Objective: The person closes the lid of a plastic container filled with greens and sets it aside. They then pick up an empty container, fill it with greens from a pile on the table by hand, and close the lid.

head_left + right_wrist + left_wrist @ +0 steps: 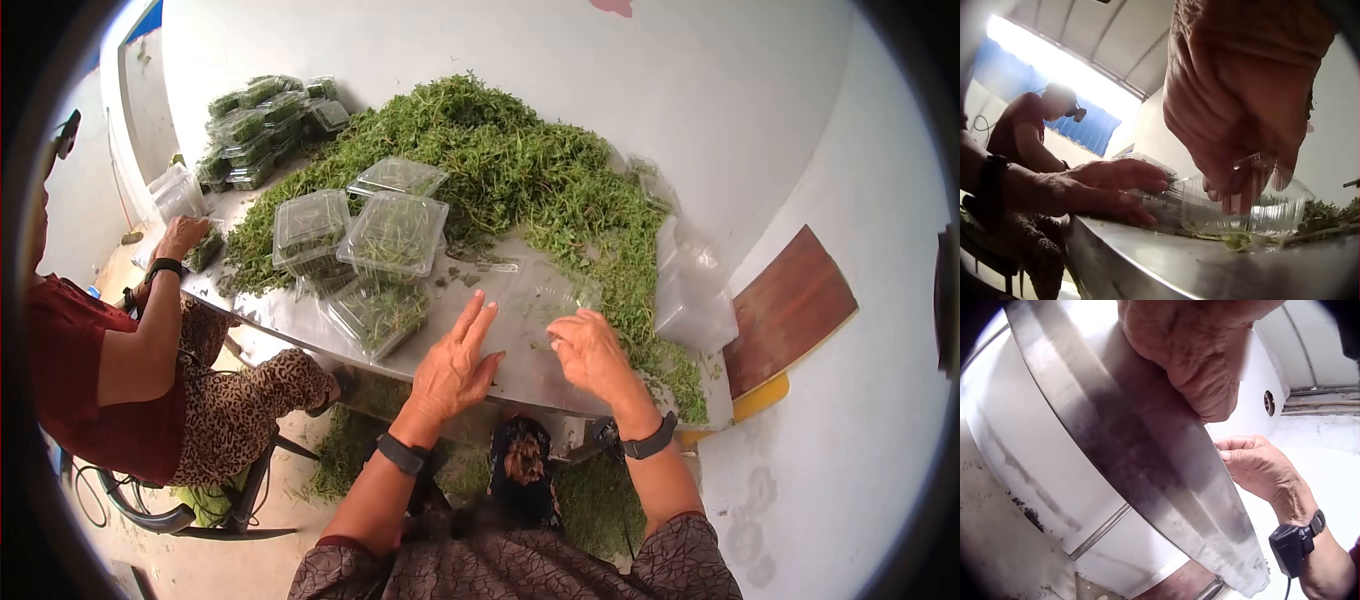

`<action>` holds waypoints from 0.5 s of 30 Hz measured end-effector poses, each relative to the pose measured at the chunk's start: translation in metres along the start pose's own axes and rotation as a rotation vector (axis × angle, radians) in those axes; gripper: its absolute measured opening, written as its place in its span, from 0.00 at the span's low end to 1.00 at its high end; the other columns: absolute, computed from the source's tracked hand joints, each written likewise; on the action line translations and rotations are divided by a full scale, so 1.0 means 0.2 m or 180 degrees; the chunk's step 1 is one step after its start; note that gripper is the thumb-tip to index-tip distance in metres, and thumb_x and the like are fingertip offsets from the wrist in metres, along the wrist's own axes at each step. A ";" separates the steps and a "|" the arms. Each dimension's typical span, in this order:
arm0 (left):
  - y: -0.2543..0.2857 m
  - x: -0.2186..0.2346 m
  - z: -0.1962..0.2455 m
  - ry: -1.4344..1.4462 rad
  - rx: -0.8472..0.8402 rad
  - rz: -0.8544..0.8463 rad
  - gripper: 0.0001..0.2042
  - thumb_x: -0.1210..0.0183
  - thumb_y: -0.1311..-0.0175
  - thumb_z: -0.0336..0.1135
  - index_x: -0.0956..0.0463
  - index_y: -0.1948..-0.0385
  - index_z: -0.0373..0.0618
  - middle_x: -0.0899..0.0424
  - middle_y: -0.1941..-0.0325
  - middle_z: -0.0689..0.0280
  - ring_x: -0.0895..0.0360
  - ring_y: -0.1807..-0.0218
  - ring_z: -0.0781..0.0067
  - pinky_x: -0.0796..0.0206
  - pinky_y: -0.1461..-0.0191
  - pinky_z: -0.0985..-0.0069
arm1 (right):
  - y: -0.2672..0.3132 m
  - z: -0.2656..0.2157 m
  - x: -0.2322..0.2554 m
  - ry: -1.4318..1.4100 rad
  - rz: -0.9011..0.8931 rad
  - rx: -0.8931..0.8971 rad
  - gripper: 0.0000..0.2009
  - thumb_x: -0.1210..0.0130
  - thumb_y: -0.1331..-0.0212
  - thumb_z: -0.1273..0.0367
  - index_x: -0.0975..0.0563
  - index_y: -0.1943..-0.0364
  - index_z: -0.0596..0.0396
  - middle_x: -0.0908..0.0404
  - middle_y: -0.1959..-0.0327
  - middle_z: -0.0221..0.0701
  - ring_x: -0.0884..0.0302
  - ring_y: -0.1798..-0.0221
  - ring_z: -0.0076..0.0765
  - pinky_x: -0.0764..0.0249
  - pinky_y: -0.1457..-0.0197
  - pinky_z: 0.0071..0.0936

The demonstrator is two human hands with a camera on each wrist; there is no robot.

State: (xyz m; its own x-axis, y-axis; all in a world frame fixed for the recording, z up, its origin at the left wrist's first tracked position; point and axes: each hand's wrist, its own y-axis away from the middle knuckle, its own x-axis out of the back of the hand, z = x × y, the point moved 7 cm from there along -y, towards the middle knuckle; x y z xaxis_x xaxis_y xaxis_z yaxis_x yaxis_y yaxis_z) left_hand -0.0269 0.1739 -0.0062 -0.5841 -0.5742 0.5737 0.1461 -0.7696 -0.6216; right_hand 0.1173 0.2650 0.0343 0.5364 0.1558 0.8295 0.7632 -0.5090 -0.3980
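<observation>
My right hand (592, 358) has its fingers curled down at a clear plastic box (1247, 209) on the metal table (510, 365). In the right wrist view its fingertips reach the box's rim and show through the clear wall. A few green stems (1247, 239) lie at the foot of that box. My left hand (455, 365) hovers over the table's front edge, fingers straight and thumb apart, holding nothing. From the right wrist view, the left hand (1107, 187) points toward the box's left side.
Leafy greens (490, 150) heap along the wall. Filled clear boxes (395, 230) are stacked left of my hands, more packed boxes (265, 125) behind. Nested boxes (692, 290) stand right. At left a seated person (110, 370) handles a box. A brown board (790, 310) leans on the wall.
</observation>
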 end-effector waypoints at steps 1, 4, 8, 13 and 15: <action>0.00 0.00 0.00 0.0004 -0.0001 0.0009 0.31 0.38 0.47 0.30 0.38 0.38 0.43 0.37 0.32 0.50 0.24 0.49 0.45 0.27 0.51 0.61 | 0.00 -0.02 -0.01 0.0008 -0.0002 0.0005 0.09 0.44 0.52 0.77 0.21 0.64 0.63 0.18 0.63 0.43 0.22 0.56 0.50 0.35 0.39 0.44; 0.01 -0.01 0.00 -0.0024 0.0045 -0.0045 0.30 0.38 0.47 0.30 0.36 0.39 0.44 0.33 0.35 0.50 0.23 0.50 0.45 0.27 0.52 0.61 | 0.01 -0.05 -0.02 -0.0208 -0.0006 0.0036 0.09 0.42 0.53 0.75 0.21 0.66 0.64 0.18 0.63 0.43 0.23 0.58 0.53 0.32 0.43 0.41; 0.02 0.00 0.02 -0.0328 -0.0105 0.0088 0.26 0.38 0.46 0.31 0.32 0.42 0.46 0.29 0.39 0.51 0.23 0.50 0.47 0.28 0.50 0.62 | -0.02 -0.12 0.04 -0.0294 -0.0356 0.0247 0.12 0.40 0.50 0.71 0.21 0.62 0.64 0.19 0.61 0.45 0.22 0.57 0.54 0.28 0.47 0.41; 0.01 0.02 0.05 -0.0372 -0.0194 0.0158 0.24 0.37 0.47 0.31 0.28 0.45 0.47 0.26 0.45 0.53 0.24 0.51 0.50 0.29 0.50 0.63 | -0.23 0.02 0.28 -0.0156 -0.0088 -0.0627 0.22 0.39 0.46 0.64 0.24 0.50 0.63 0.20 0.52 0.47 0.21 0.50 0.47 0.26 0.45 0.37; 0.01 0.03 0.05 -0.0415 -0.0251 0.0197 0.27 0.35 0.52 0.29 0.28 0.45 0.47 0.26 0.48 0.54 0.23 0.55 0.53 0.29 0.53 0.64 | -0.36 0.13 0.35 0.0043 -0.0066 -0.0772 0.26 0.38 0.47 0.63 0.26 0.45 0.63 0.21 0.50 0.47 0.21 0.48 0.45 0.27 0.43 0.36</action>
State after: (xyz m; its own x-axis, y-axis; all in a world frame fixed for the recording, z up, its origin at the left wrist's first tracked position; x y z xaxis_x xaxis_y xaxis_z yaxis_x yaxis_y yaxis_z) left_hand -0.0216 0.1657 0.0008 -0.4665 -0.6551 0.5944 0.1125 -0.7104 -0.6948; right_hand 0.1101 0.3343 0.1104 0.5155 0.1579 0.8422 0.6643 -0.6944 -0.2765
